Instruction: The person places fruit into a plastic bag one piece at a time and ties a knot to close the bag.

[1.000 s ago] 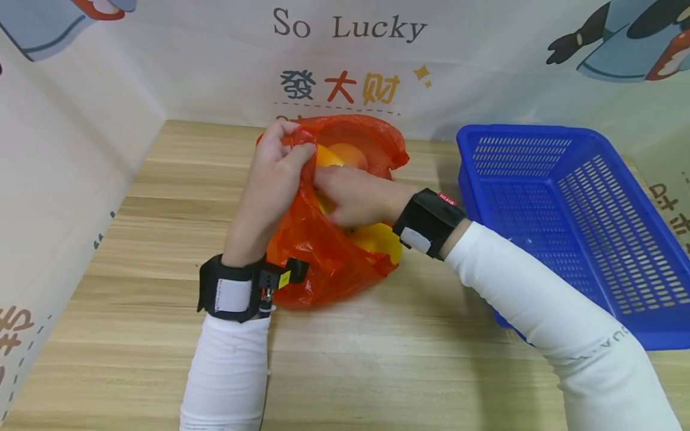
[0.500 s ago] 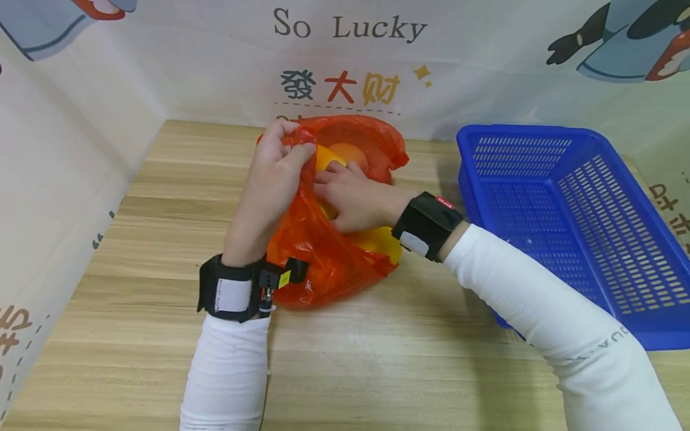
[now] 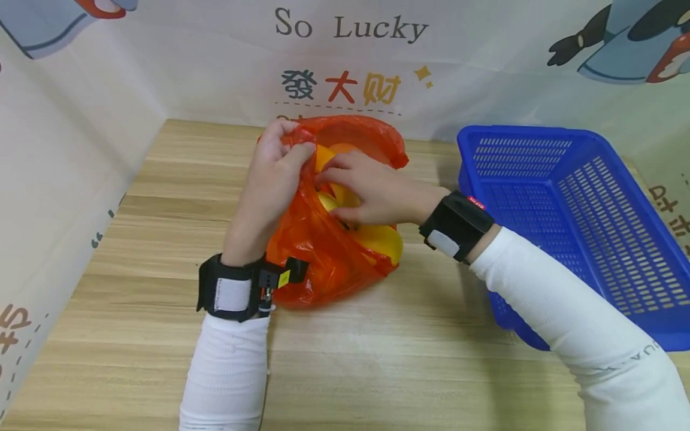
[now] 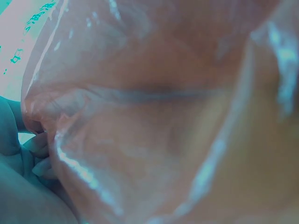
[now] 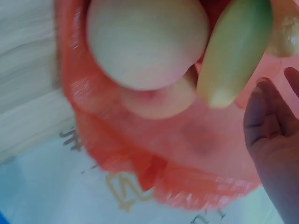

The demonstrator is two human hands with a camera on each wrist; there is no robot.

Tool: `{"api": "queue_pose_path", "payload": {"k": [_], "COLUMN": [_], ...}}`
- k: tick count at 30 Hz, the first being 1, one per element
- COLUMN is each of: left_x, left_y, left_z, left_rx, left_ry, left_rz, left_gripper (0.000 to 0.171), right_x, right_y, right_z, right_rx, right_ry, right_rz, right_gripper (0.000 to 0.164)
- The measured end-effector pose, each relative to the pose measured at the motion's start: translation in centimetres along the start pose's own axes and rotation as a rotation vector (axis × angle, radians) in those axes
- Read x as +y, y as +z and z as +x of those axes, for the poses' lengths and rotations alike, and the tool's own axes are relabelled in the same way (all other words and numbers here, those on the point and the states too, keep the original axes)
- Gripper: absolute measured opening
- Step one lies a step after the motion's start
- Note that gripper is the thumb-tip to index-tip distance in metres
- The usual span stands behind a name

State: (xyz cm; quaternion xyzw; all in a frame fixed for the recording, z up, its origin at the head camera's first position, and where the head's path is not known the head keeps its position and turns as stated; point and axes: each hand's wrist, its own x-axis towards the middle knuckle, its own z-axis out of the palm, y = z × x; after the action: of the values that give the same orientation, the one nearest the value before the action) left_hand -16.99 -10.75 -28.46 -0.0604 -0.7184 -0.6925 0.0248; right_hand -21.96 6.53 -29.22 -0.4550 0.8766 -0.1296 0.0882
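A red plastic bag (image 3: 323, 263) stands on the table, its mouth spread towards the right. My left hand (image 3: 275, 173) grips the bag's upper edge between thumb and fingers; the left wrist view is mostly filled by the bag's film (image 4: 140, 149). My right hand (image 3: 372, 185) is over the mouth, thumb and fingers apart, holding nothing. Inside, the right wrist view shows a large pale round fruit (image 5: 145, 42), a long yellow-green fruit (image 5: 236, 53) and a pinkish round fruit (image 5: 159, 100). A yellow fruit (image 3: 380, 240) pokes out at the bag's front right.
To the right stands a blue plastic basket (image 3: 530, 134) with slotted walls, partly overlapped by my right sleeve (image 3: 571, 317). Wood-grain tabletop (image 3: 345, 371) stretches in front of the bag. A printed white sheet (image 3: 215, 66) covers the wall behind.
My right hand has drawn back to the right and up from deeper in the bag, uncovering more of the yellow fruit. My left hand keeps its grip on the bag's edge.
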Motion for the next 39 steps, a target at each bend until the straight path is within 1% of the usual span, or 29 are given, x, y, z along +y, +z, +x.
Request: {"api": "queue_pose_path", "payload": {"k": [3,5,7,10,15,16,18,21,23,26,28,31,33,36,37,39], "left_x": [0.0,0.1,0.1,0.0,0.0,0.0,0.0,0.0,0.0,0.0,-0.1,-0.1,-0.1,-0.2,-0.2,-0.2], "left_y": [0.0,0.1,0.1,0.1,0.2,0.1,0.1,0.2,0.2,0.2,0.2,0.2,0.2,0.2,0.2,0.2], "left_z": [0.1,0.1,0.0,0.0,0.0,0.0,0.0,0.1,0.1,0.1,0.1,0.0,0.0,0.0,0.1,0.1], "left_rx": [0.007,0.010,0.007,0.003,0.013,0.014,0.021,0.028,0.027,0.019,0.013,0.014,0.016,0.015,0.013,0.001], "left_ry": [-0.011,-0.017,-0.018,-0.016,-0.016,-0.017,-0.019,-0.027,-0.028,-0.030,-0.026,-0.030,-0.036,-0.045,-0.046,-0.049], "left_rz": [-0.013,-0.017,-0.006,0.010,0.014,0.012,0.007,0.009,0.018,0.034,0.041,0.041,0.040,0.043,0.049,0.061], "left_gripper": [0.016,0.017,0.018,0.018,0.016,0.015,0.015,0.015,0.015,0.016,0.016,0.016,0.016,0.017,0.017,0.017], "right_x": [0.8,1.4,1.9,2.7,4.1,4.4,4.8,5.5,5.8,6.3,6.4,6.7,6.8,7.0,7.0,7.0], "right_y": [-0.7,-1.2,-1.6,-1.9,-1.9,-1.9,-1.9,-1.7,-1.6,-1.5,-1.6,-1.8,-1.9,-2.2,-2.3,-2.6], "right_z": [-1.0,-1.7,-2.1,-2.8,-4.0,-4.2,-4.5,-4.7,-4.7,-4.8,-4.7,-4.7,-4.6,-4.5,-4.5,-4.6], "right_rx": [0.081,0.099,0.101,0.099,0.177,0.201,0.232,0.296,0.340,0.431,0.479,0.562,0.603,0.622,0.615,0.590], "right_ry": [-0.003,0.028,0.061,0.101,0.143,0.155,0.192,0.238,0.263,0.262,0.263,0.251,0.234,0.212,0.216,0.251], "right_rz": [0.025,0.015,-0.035,-0.172,-0.501,-0.547,-0.616,-0.653,-0.658,-0.638,-0.581,-0.438,-0.355,-0.292,-0.280,-0.241], "right_gripper": [0.042,0.039,0.039,0.037,0.030,0.031,0.037,0.039,0.039,0.034,0.033,0.028,0.022,0.013,0.012,0.013]}}
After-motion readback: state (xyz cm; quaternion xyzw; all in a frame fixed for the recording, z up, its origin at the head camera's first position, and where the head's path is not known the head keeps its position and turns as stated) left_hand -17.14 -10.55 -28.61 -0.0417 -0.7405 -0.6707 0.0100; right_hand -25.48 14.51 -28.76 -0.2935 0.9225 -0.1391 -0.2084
